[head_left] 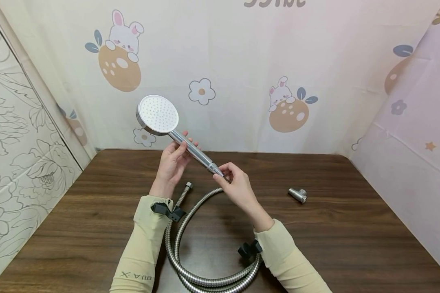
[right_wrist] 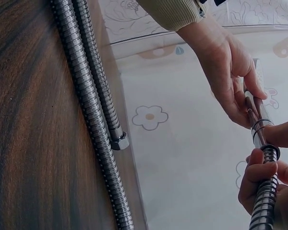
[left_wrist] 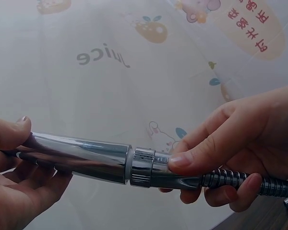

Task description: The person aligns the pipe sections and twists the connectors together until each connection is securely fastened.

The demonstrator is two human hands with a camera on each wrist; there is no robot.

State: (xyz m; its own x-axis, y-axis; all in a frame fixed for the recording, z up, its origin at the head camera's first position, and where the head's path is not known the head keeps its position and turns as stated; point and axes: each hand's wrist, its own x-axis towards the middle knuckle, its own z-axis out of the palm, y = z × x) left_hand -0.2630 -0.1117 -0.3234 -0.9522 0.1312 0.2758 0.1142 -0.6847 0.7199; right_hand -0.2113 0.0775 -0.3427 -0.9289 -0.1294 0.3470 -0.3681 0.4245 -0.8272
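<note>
A chrome hand shower [head_left: 158, 114] with a white, dotted spray face is held up above the table, tilted so its head is at the upper left. My left hand [head_left: 170, 165] grips its handle [left_wrist: 86, 155] between thumb and fingers. At the handle's lower end, my right hand [head_left: 239, 189] pinches the ridged connector [left_wrist: 143, 167] of a metal shower hose [left_wrist: 276, 186]. A thin pale ring shows between handle and connector in the left wrist view. The hose's other end, with a hex nut [right_wrist: 119, 141], lies near my left wrist.
Coils of the hose lie on the dark wooden table [head_left: 95, 228] between my forearms. A small metal fitting [head_left: 298, 195] lies on the right side. Printed cloth [head_left: 234, 118] hangs behind the table, and more covers both sides.
</note>
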